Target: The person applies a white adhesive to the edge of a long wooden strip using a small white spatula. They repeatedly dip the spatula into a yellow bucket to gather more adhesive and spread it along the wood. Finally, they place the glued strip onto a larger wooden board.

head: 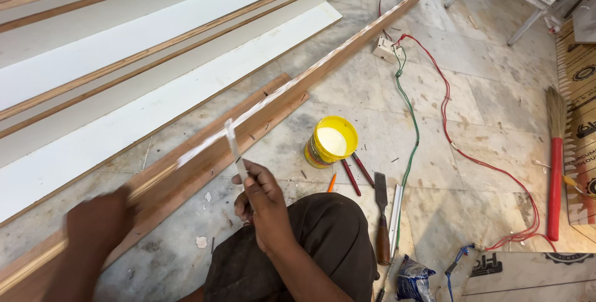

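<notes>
**Glue spread on the edge of a long board**

The grey marble tile floor (472, 109) carries everything. On the left lie several long white laminated boards with brown plywood edges (124, 91), side by side. A long narrow brown plywood board (323, 66) stands on its edge and runs from the lower left corner up to the upper right; its top edge carries a white smear close to the hands. A shorter flat wooden plank (205, 165) lies against it.

The left hand (99, 224) rests on the top edge of the long board; it is blurred, so I cannot tell how far the fingers are closed. The right hand (264, 199) is closed around a thin white flat strip (234, 150), whose upper end touches the glued edge of the board.

Near the right knee stands an open yellow round tub of white glue (332, 142). Beside it lie two red pencils (357, 175), and a chisel with a brown wooden handle (382, 221). Red and green wires (434, 109) curl over the floor, and a broom with a red handle (554, 178) lies at the right.
</notes>
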